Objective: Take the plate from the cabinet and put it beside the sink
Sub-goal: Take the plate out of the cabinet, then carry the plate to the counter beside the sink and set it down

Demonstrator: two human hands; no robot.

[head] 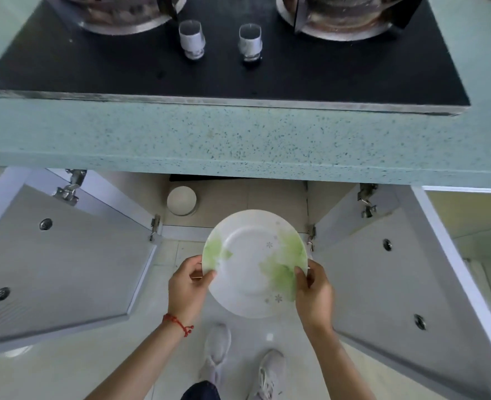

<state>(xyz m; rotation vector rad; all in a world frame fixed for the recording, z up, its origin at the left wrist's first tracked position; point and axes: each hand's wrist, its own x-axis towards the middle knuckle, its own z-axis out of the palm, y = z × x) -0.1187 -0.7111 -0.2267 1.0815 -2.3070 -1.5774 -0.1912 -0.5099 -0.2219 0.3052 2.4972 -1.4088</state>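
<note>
Holding the plate (253, 264) level below the counter's (238, 140) front edge, left hand (188, 287) and right hand (315, 293) pinch opposite rims; no sink visible, neither hand nearer.

Bare forearms here, no sleeves in view. A red braided string bracelet (178, 323) circles the left wrist (a small knotted tail dangles off it). Down below, pale grey lace-up sneakers (217, 352), and a sliver of dark trouser leg (201, 391) at bottom edge.
</note>
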